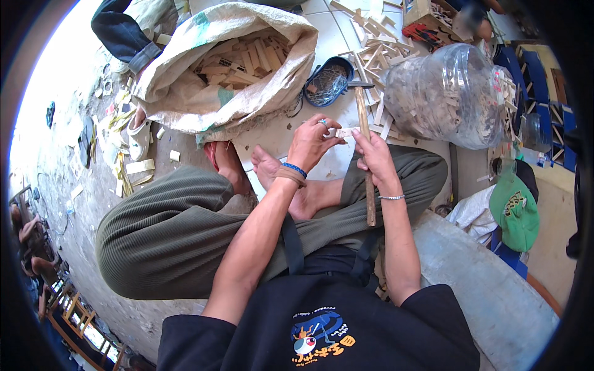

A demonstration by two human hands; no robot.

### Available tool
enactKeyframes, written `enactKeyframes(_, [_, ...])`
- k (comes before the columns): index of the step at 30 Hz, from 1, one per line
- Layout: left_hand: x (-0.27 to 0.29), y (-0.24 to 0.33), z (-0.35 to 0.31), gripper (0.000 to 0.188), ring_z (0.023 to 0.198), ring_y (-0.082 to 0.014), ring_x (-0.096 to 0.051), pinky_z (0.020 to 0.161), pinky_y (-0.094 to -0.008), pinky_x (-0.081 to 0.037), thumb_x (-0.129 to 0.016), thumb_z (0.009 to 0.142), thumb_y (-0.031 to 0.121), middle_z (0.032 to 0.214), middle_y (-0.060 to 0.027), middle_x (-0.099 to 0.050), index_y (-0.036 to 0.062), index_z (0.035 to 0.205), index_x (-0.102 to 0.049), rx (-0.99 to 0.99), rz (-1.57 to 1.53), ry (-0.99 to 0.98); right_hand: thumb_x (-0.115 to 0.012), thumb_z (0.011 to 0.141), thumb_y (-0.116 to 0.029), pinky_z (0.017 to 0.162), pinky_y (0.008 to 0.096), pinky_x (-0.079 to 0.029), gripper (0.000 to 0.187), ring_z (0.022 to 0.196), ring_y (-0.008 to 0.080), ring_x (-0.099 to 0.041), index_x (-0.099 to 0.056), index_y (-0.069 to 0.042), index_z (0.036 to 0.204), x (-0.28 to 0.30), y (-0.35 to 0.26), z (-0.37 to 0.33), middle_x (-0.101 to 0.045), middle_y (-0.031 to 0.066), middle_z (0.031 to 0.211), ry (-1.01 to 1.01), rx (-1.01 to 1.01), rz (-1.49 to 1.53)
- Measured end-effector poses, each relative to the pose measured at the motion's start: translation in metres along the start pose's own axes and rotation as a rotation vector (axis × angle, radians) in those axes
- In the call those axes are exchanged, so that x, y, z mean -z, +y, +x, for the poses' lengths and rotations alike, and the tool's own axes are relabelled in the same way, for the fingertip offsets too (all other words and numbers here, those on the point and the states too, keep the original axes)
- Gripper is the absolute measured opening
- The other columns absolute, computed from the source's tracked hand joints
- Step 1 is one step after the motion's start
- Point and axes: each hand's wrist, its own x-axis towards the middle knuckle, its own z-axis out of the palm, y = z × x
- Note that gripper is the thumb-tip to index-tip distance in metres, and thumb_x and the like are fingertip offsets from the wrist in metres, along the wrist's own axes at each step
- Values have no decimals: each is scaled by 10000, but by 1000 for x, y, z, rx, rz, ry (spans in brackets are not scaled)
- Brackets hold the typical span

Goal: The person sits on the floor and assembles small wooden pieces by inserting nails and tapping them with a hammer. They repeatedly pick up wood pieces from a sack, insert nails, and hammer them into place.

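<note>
My right hand (376,157) is closed around the wooden handle of a hammer (362,111). The hammer's dark head points away from me, and the handle's end hangs over my lap. Between my hands is a small pale wooden piece (344,132). My left hand (307,143) pinches its left end, while the right thumb rests at its other end. Just beyond, a blue oval container (340,64) holds a heap of thin nails. Whether a nail sits in my left fingertips is too small to tell.
An open woven sack (179,99) full of wooden pieces stands ahead on the left. Loose wooden strips (377,52) lie heaped at the far right, beside a large clear plastic jar (442,93). A green cap (515,207) hangs at the right. Another person's leg (226,164) is near the sack.
</note>
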Motion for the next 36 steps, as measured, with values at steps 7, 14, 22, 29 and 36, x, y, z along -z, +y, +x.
enactKeyframes(7, [-1, -1, 2, 304, 779, -281, -735, 716, -402, -579, -866, 840, 262, 871, -127, -728, 81, 1035, -720, -14, 130, -15, -666, 1071, -348, 430, 192, -312, 258, 557, 12, -358, -600, -104, 1023, 1, 2, 4, -450, -74, 754, -31, 9, -36])
enactKeyframes(14, [0, -2, 3, 283, 767, -289, -727, 696, -415, -572, -859, 840, 225, 861, -141, -721, 69, 1029, -717, 30, -4, -11, -663, 1075, -359, 431, 191, -308, 266, 566, 11, -370, -588, -116, 995, 0, 2, 7, -455, -75, 761, -37, -1, -52])
enactKeyframes(22, [1, 0, 3, 293, 758, -284, -717, 694, -406, -572, -868, 832, 227, 838, -120, -701, 60, 1009, -705, 14, -11, -19, -660, 1078, -347, 430, 193, -307, 249, 557, 8, -362, -586, -124, 995, -1, -1, 7, -455, -82, 755, -50, 21, -49])
enactKeyframes(29, [2, 0, 4, 242, 768, -203, -769, 677, -337, -599, -855, 867, 166, 873, -108, -748, 44, 1027, -720, -9, 43, -39, -657, 1080, -337, 432, 191, -308, 228, 565, 3, -363, -591, -132, 1006, 1, 0, 9, -455, -85, 756, -45, 14, -80])
enactKeyframes(36, [0, -1, 4, 258, 780, -296, -707, 714, -417, -562, -852, 844, 226, 831, -117, -694, 72, 995, -711, 47, -43, -32, -663, 1074, -323, 432, 192, -310, 222, 566, 4, -364, -594, -120, 1017, 2, -1, 11, -454, -84, 752, -53, 13, -82])
